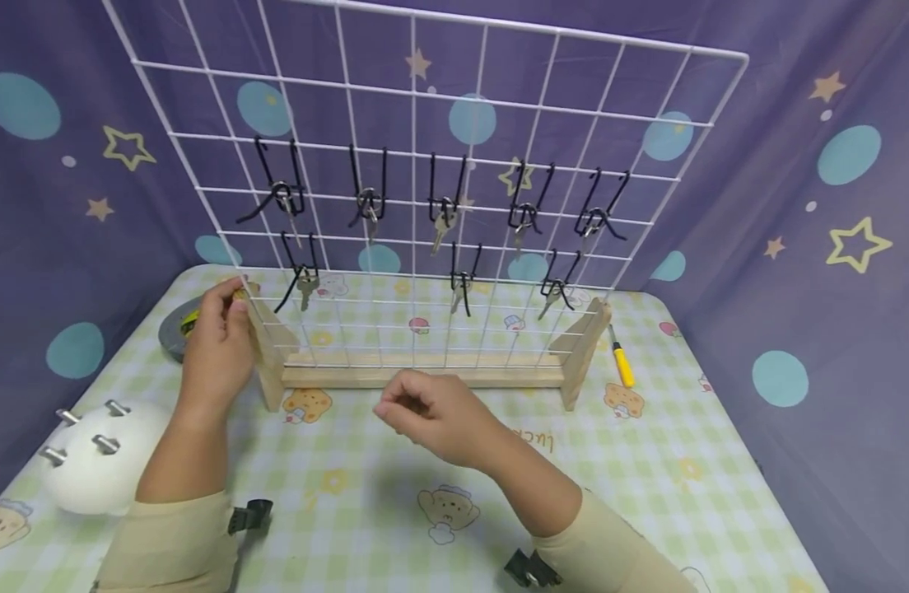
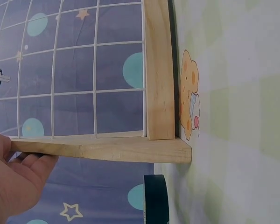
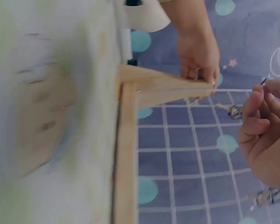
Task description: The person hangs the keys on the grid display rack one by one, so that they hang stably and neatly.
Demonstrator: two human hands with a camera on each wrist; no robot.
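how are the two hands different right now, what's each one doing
The left hand grips the wooden side support at the left end of the wire grid rack; the right hand hovers in front of the rack's wooden base, touching none of it. The left hand reaches farther back on the table; the right hand sits nearer the person, its fingers curled, with no held thing visible. Both wear beige sleeves.

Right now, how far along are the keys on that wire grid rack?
Done so far: seven black hooks on the white wire grid each seem to carry a key, such as one in the upper row. In hand: the left hand grips the wooden stand's left foot; the right hand hovers before the base, fingers curled, its contents hidden. Left: the rightmost upper hook looks empty, though it is hard to tell.
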